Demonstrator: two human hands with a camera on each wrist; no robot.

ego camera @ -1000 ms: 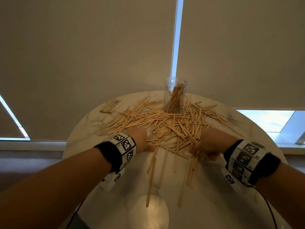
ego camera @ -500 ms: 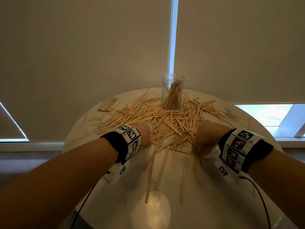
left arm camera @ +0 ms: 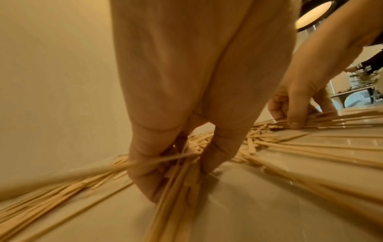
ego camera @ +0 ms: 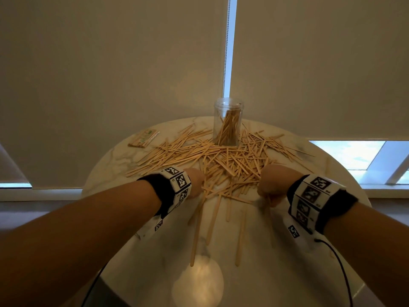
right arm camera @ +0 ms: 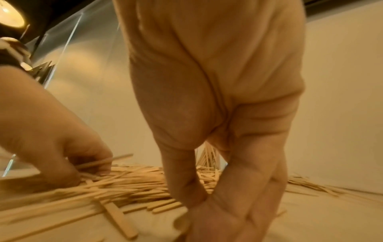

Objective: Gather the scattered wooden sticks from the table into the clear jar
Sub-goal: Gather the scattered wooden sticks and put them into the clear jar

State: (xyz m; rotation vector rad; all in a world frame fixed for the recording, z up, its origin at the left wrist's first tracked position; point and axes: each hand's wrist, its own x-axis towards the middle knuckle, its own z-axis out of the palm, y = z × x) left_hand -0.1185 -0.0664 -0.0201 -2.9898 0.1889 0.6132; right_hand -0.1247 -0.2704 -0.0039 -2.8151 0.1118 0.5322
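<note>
A clear jar (ego camera: 226,122) stands at the far side of the round marble table (ego camera: 332,173) with several wooden sticks upright in it. A wide heap of wooden sticks (ego camera: 228,160) lies in front of the jar. My left hand (ego camera: 195,182) is at the heap's near left edge. In the left wrist view its fingers (left arm camera: 145,173) curl round a bundle of sticks (left arm camera: 180,188) on the tabletop. My right hand (ego camera: 270,187) is at the near right edge, with thumb and fingers (right arm camera: 238,204) closed. A stick end (ego camera: 268,199) pokes out below it.
A flat packet of sticks (ego camera: 143,138) lies at the back left of the table. Several long loose sticks (ego camera: 218,216) point toward the near edge. A lamp's reflection (ego camera: 197,282) shines on the near tabletop. Roller blinds hang close behind the table.
The right hand has pulled together the sticks that lay under it and closed on them. The left hand has stayed at the heap's edge and tightened on its bundle.
</note>
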